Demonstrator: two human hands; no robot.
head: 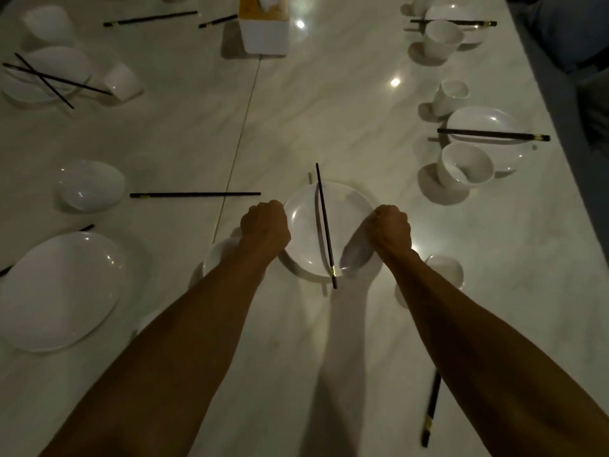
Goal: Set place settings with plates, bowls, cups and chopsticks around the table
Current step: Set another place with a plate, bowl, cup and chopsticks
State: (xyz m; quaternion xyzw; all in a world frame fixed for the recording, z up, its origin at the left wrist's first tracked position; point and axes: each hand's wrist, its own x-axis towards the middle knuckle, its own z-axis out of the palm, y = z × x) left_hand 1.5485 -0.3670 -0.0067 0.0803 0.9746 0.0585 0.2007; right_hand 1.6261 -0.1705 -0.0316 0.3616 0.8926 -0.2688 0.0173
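Round glossy white plate (pixel 342 219) | thin dark chopsticks (pixel 325 225) lie across it | left hand (pixel 265 224), right hand (pixel 390 227) grip its rim | pale marble table (pixel 329 110)

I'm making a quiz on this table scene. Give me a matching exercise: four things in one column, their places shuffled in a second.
Things:
1. tissue box
2. centre plate
3. large oval plate
4. lone chopstick pair

Places:
A. between both hands
B. near left
C. far end, middle
D. flat on the table, right of a bowl

Pairs: 1-C, 2-A, 3-B, 4-D
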